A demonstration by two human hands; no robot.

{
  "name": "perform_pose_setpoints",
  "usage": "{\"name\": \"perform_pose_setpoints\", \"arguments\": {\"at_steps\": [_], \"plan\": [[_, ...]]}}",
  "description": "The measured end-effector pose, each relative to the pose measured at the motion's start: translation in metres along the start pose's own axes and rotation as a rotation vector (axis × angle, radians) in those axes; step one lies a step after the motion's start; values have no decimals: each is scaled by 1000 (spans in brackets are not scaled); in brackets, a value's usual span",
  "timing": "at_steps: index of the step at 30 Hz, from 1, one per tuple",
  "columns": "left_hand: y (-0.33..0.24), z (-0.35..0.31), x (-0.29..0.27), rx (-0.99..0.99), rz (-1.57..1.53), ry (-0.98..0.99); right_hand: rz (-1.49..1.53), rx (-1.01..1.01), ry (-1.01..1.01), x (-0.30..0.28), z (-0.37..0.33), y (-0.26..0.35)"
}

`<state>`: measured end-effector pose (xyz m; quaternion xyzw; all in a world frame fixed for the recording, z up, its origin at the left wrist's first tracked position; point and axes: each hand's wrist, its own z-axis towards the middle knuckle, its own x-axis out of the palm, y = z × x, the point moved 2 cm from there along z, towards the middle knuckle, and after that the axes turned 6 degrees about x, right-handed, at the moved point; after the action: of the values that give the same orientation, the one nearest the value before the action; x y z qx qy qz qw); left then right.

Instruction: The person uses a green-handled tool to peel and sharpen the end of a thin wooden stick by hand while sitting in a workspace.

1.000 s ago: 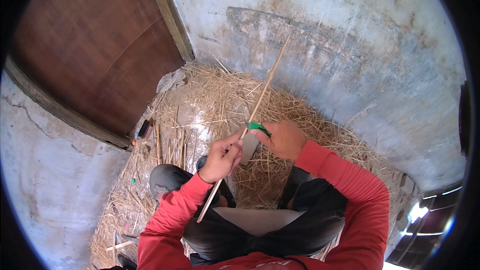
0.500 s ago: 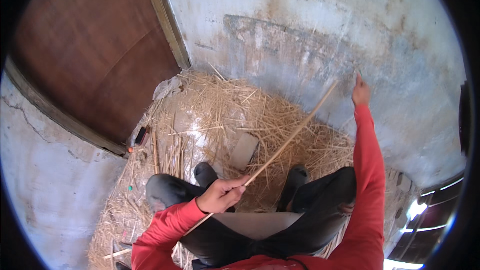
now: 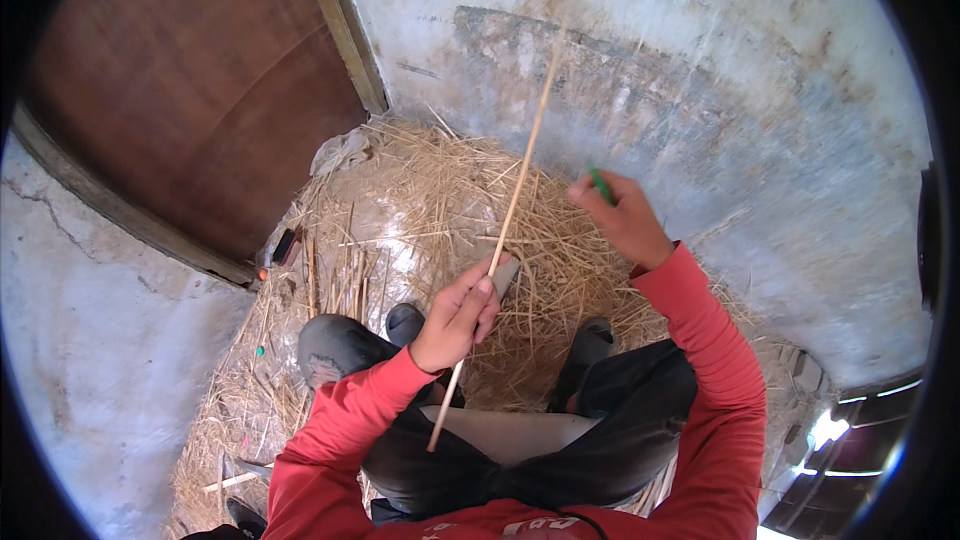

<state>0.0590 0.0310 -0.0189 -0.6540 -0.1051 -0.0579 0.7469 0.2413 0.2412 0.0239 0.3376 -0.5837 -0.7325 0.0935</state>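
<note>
A long, thin, pale stick (image 3: 527, 165) slants upward in front of me, its far tip crossing the wall's lower part in the picture. My left hand (image 3: 455, 322) is closed round its lower part, thumb on top, and the short end pokes out below toward my lap. Apart from the stick, to its right, my right hand (image 3: 630, 222) is curled round a small green thing (image 3: 601, 186). Only a narrow green piece shows past the fingers, so its kind cannot be made out.
Straw (image 3: 440, 180) litters the floor, with longer stalks by my left knee. A flat grey block (image 3: 509, 278) lies partly behind my left hand. The pale wall (image 3: 680, 80) rises ahead, beside a brown door (image 3: 190, 90). A dark object (image 3: 287, 246) sits near the doorway.
My right hand has come down and left from the wall side, nearer the stick. My left hand has shifted up and right, and the stick has swung steeper, its far tip moving left.
</note>
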Motion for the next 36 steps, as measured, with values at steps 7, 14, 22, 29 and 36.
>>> {"name": "perform_pose_setpoints", "arguments": {"at_steps": [7, 14, 22, 29, 36], "plan": [[-1, 29, -1, 334, 22, -249, -177, -56, 476, 55, -32, 45], [-6, 33, -4, 308, -14, -251, -153, -112, 257, 62, -46, 30], [-5, 31, -17, 348, 401, -76, -447, -168, 144, 43, -28, 6], [-36, 9, -27, -148, -699, 232, -466, -385, -107, -26, 5, -16], [-39, -10, -13, -343, -81, 457, -469, -347, -431, -79, 13, -25]]}}
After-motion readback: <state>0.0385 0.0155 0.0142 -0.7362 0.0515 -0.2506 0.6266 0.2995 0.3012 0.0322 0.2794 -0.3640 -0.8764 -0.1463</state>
